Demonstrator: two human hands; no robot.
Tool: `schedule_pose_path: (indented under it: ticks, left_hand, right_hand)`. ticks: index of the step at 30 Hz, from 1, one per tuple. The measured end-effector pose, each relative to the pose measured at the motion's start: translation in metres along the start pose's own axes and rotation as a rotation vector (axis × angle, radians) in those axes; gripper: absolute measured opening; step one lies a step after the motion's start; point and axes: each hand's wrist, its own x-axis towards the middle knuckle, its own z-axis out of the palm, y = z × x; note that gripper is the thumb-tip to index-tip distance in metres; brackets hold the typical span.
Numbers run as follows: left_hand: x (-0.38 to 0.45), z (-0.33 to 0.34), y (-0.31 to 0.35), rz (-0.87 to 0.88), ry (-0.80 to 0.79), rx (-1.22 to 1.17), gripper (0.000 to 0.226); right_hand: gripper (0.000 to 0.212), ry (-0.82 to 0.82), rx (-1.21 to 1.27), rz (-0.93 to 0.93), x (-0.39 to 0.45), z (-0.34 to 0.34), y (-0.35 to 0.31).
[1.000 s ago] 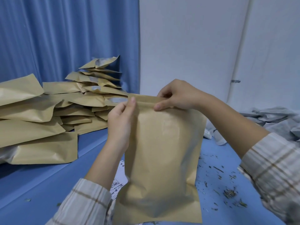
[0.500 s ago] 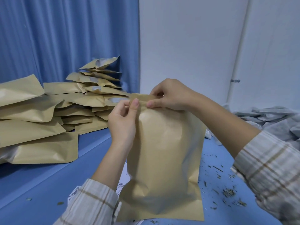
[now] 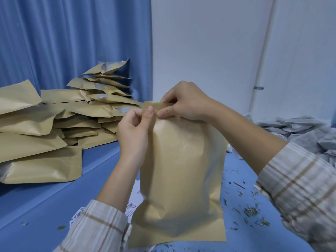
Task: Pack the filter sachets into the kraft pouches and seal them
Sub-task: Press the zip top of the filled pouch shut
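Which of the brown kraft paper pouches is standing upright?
Only the brown kraft paper pouch pinched at its top strip by both hands, left and right; the stacked pouches behind lie flat.

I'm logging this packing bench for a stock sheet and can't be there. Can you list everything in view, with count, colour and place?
Upright pouch: one, kraft brown, centre, standing on the table, top strip pinched by both hands.
Pouch pile: many, exact count unclear, kraft brown, stacked at left against the curtain.
Sachets: a heap, grey-white, far right.
Printed sheets: a few, white, under and behind the upright pouch.
Crumbs: scattered, greenish, on the table at right.
Table: one, blue.
Curtain: one, blue, back left.
Wall: white, back right.
Left hand: pinching the pouch top, striped sleeve.
Right hand: pinching the pouch top, striped sleeve.
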Motion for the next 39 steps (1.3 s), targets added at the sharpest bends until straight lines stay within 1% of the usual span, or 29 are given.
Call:
schedule_pose_path:
  ticks: [2, 4, 6, 8, 10, 13, 15, 17, 20, 24, 27, 31, 34, 37, 39]
  left_hand:
    - [0.000, 0.001, 0.000, -0.009, -0.019, 0.025, 0.030]
    - [0.000, 0.001, 0.000, -0.001, -0.029, 0.056, 0.030]
    - [0.001, 0.000, -0.001, 0.029, -0.018, 0.060, 0.029]
    - [0.000, 0.001, -0.002, 0.036, -0.015, 0.061, 0.028]
    - [-0.001, 0.001, -0.002, 0.006, -0.054, 0.045, 0.025]
    - [0.001, -0.001, 0.002, -0.081, -0.133, -0.066, 0.009]
    - [0.003, -0.005, 0.003, -0.062, -0.082, -0.077, 0.005]
    - [0.004, -0.006, 0.005, -0.036, -0.028, -0.087, 0.007]
    - [0.003, -0.006, 0.006, -0.034, -0.012, -0.105, 0.008]
    - [0.003, -0.010, 0.005, -0.035, 0.001, -0.139, 0.008]
    - [0.005, -0.012, 0.003, -0.048, 0.017, -0.156, 0.012]
    - [0.010, -0.018, -0.001, -0.055, 0.062, -0.196, 0.016]
    - [0.012, -0.022, -0.001, -0.061, 0.063, -0.215, 0.016]
    - [0.015, -0.026, -0.004, -0.057, 0.074, -0.196, 0.016]
    - [0.017, -0.030, -0.005, -0.056, 0.069, -0.176, 0.018]
  right_hand:
    - [0.007, 0.007, -0.007, 0.016, 0.001, 0.001, -0.002]
    - [0.018, -0.066, -0.080, 0.031, 0.001, -0.002, -0.002]
    - [0.022, -0.119, -0.114, 0.040, 0.000, -0.010, 0.000]
    - [0.018, -0.097, -0.135, 0.024, -0.001, -0.014, 0.003]
    - [0.017, -0.063, -0.176, -0.013, -0.001, -0.011, 0.005]
    - [0.019, -0.059, -0.200, -0.052, -0.002, -0.008, 0.005]
    - [0.020, -0.090, -0.174, -0.021, -0.004, -0.015, 0.010]
    - [0.020, -0.117, -0.178, 0.003, -0.007, -0.020, 0.017]
    - [0.024, -0.098, -0.225, -0.038, -0.009, -0.018, 0.022]
    - [0.024, -0.125, -0.198, -0.014, -0.012, -0.020, 0.027]
    - [0.030, -0.100, -0.219, -0.025, -0.014, -0.018, 0.032]
    - [0.028, -0.082, -0.155, -0.002, -0.018, -0.021, 0.040]
    - [0.033, -0.079, -0.180, 0.002, -0.019, -0.022, 0.043]
    - [0.024, -0.056, -0.138, 0.032, -0.023, -0.025, 0.048]
    - [0.026, -0.039, -0.136, 0.041, -0.026, -0.027, 0.054]
